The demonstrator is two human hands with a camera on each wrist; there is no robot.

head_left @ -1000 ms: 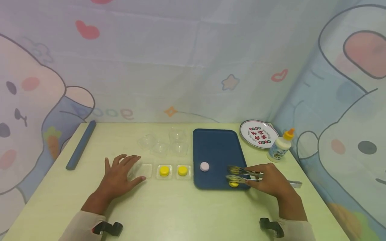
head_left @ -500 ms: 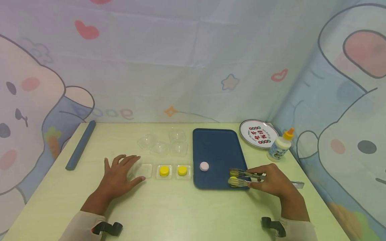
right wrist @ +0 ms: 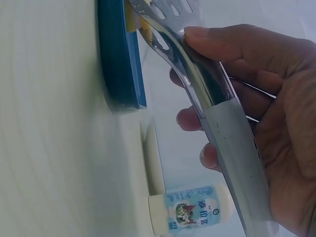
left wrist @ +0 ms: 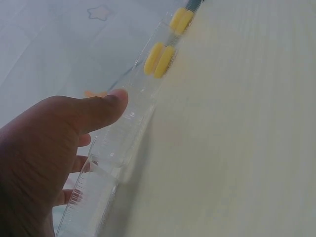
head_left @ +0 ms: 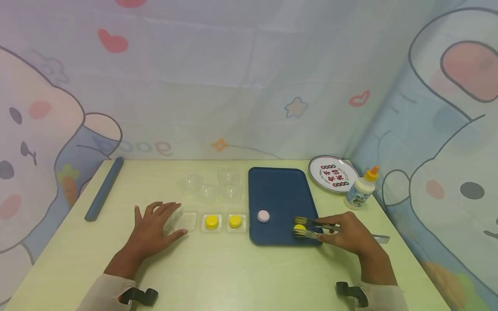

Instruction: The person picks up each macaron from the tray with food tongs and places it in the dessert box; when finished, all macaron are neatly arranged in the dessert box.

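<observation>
In the head view my right hand grips metal tongs, thumb on one side and fingers on the other. A yellow macaron lies between the tong tips over the front right of the blue tray; whether it is lifted I cannot tell. Elsewhere on the tray sits a pale pink macaron. My left hand, fingers spread, rests at a clear plastic box; its fingers show through the plastic in the left wrist view. Two boxes to its right each hold a yellow macaron.
Several clear domed plastic covers stand behind the boxes. A patterned plate and an orange-tipped glue bottle are at the back right. A blue-grey rod lies along the left edge. Cloth walls enclose the table's back and sides.
The tongs shifted slightly right, then back left. The yellow macaron between their tips has moved a little toward the back of the tray. My left hand has stayed in place.
</observation>
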